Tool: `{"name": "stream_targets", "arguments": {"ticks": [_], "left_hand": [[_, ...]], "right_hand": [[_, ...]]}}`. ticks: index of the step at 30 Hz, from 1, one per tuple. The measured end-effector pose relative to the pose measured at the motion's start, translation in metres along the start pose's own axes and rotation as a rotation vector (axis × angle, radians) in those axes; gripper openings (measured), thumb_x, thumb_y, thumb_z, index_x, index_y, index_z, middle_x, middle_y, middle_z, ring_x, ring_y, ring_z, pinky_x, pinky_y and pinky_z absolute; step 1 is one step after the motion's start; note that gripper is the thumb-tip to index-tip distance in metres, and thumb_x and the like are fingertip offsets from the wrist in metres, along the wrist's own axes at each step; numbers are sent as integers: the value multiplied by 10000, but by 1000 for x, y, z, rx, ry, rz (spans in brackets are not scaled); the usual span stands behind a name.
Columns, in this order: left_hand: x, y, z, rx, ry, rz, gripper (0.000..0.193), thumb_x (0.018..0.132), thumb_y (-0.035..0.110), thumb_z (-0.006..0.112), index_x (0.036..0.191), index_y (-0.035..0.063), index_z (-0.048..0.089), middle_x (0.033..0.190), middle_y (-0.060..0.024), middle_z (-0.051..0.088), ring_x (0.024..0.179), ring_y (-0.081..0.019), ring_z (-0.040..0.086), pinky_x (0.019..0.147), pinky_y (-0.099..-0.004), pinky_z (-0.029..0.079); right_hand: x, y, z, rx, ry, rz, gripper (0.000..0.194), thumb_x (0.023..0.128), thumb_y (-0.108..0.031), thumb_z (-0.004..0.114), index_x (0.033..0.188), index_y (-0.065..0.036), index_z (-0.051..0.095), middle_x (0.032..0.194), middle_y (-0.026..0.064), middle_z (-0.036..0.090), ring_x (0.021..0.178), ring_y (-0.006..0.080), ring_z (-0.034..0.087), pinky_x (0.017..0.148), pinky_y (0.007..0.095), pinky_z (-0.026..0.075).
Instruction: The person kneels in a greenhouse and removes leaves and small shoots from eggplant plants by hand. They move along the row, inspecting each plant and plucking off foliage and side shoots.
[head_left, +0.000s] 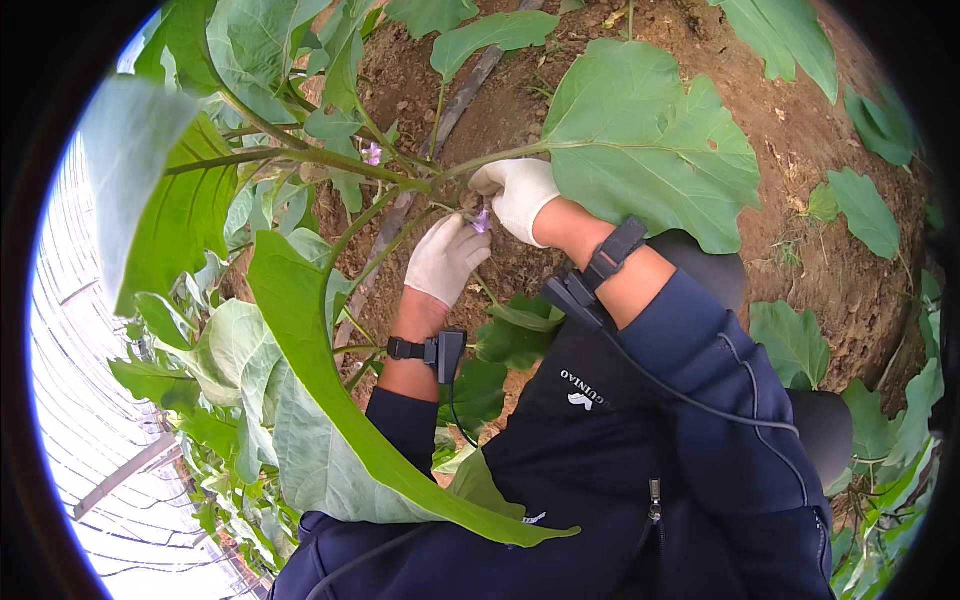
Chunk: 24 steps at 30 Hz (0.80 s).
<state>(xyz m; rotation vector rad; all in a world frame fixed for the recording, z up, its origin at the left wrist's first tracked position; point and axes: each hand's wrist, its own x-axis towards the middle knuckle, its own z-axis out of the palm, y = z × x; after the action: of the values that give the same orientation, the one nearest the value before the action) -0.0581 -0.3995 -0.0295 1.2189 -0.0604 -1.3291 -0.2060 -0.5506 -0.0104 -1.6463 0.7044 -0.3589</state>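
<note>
A purple eggplant flower (481, 220) hangs between my two hands, below the fork of an eggplant stem (420, 184). My left hand (450, 259), in a white glove, has its fingertips pinched at the flower's thin stalk (444, 206). From the right, my gloved right hand (519, 196) reaches in with curled fingers beside the flower and just under a leaf stalk (495, 159). Its fingertips are partly hidden, so whether they grip anything is unclear. Another purple flower (371, 154) shows farther up the plant.
A broad leaf (652, 142) spreads over my right wrist. One long curved leaf (337, 405) crosses in front of my left forearm. Brown soil (810, 247) lies beneath, with a narrow grey strip (472, 82) along it. Cables run from both wrist devices (450, 356).
</note>
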Motion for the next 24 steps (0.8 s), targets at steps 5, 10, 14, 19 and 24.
{"name": "stream_targets", "arguments": {"ticks": [5, 10, 14, 19, 24], "left_hand": [[9, -1, 0, -120, -73, -102, 258, 1048, 282, 544, 1194, 73, 585, 1142, -136, 658, 983, -271, 622, 857, -424, 507], [12, 0, 7, -60, -49, -53, 254, 1015, 313, 614, 1145, 95, 617, 1066, -90, 676, 885, -219, 624, 773, -372, 494], [12, 2, 12, -62, -41, -43, 245, 1010, 328, 628, 1118, 109, 623, 1034, -62, 674, 849, -198, 620, 759, -366, 497], [9, 2, 18, -104, -38, -40, 256, 1017, 345, 618, 1135, 118, 618, 1043, -46, 667, 867, -192, 617, 779, -369, 502], [6, 2, 28, -151, -70, -35, 277, 1034, 354, 587, 1159, 108, 612, 1103, -54, 652, 941, -206, 612, 829, -363, 493]], "right_hand": [[-10, -11, 1, -349, -41, -186, 368, 871, -63, 595, 1222, -116, 691, 1183, 162, 702, 1094, 339, 667, 922, 414, 531], [-11, -21, 3, -462, 38, -220, 322, 891, -125, 610, 1201, -132, 697, 1124, 149, 717, 1041, 352, 679, 869, 433, 539], [-13, -25, 0, -468, 30, -178, 270, 894, -140, 612, 1148, -130, 700, 1066, 145, 723, 987, 358, 689, 841, 440, 544], [-19, -28, 2, -534, 112, -265, 195, 893, -148, 602, 1063, -133, 697, 1002, 125, 729, 920, 353, 699, 790, 447, 550], [-18, -27, 5, -603, 99, -309, 100, 889, -171, 602, 955, -155, 675, 909, 100, 725, 848, 348, 701, 735, 464, 550]]}}
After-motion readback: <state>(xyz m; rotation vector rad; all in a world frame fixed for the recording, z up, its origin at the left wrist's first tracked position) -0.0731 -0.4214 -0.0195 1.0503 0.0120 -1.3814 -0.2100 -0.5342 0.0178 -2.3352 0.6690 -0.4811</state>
